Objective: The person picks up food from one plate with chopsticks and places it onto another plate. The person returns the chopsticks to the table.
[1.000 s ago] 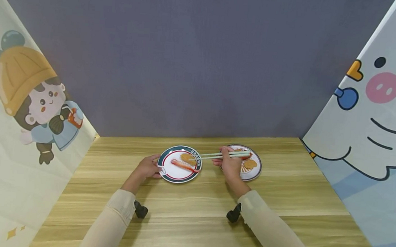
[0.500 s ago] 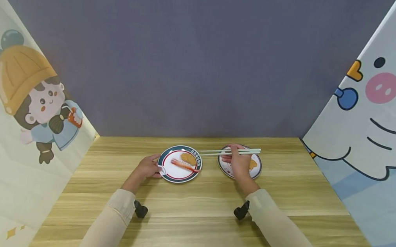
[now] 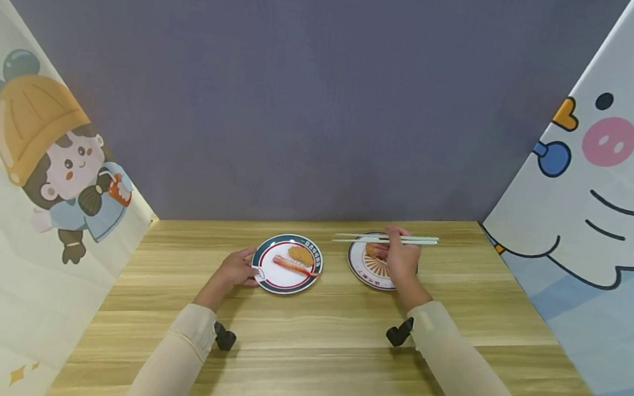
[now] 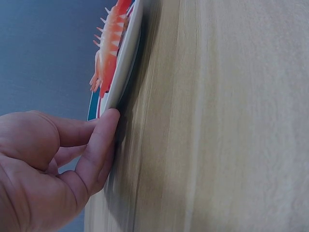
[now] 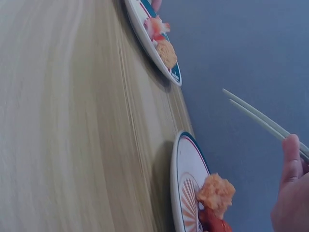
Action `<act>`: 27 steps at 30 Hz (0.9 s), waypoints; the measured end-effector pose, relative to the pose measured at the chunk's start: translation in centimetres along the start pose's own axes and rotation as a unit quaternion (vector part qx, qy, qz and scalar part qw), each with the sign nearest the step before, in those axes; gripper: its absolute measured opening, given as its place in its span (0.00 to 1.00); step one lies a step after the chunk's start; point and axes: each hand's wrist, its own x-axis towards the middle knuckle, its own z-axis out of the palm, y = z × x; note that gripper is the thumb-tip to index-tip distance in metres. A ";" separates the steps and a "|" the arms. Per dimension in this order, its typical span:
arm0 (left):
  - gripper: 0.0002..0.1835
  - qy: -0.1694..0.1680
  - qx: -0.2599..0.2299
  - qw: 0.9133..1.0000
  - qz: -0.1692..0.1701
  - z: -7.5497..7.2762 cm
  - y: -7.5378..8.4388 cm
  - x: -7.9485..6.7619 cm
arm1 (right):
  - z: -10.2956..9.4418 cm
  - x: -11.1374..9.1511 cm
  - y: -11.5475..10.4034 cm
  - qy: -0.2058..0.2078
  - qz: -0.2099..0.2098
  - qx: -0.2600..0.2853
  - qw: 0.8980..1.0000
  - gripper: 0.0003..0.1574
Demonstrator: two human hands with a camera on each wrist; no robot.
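My left hand pinches the near-left rim of a green-banded white plate between thumb and fingers. On that plate lie a red-and-white shrimp and a golden-brown fried piece. In the head view my right hand holds a pair of pale green chopsticks over the second plate, which bears a fan pattern. The chopstick tips point left, with nothing between them. The right wrist view shows an orange-brown fried piece and a glossy red food item on the second plate, partly cut off.
Both plates stand on a wood-grain table, a hand's width or so apart. Behind them rises a grey wall panel. Printed cartoon panels flank the table on the sides.
My right hand has moved right with the chopsticks, whose tips have left the fried piece on the left plate and come up away from it. The left hand stays at its plate.
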 end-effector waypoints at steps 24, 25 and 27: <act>0.39 0.001 0.013 1.000 0.002 0.0 -0.2 0.2 | -5.7 2.6 -2.1 0.031 -0.045 -0.067 0.996 0.10; 0.39 0.001 0.012 1.000 0.002 0.0 -0.2 0.2 | -6.0 2.7 -2.1 0.033 -0.052 -0.074 0.995 0.09; 0.39 0.000 0.011 1.000 0.001 0.0 -0.1 0.2 | -6.4 2.8 -2.3 0.035 -0.067 -0.084 0.994 0.09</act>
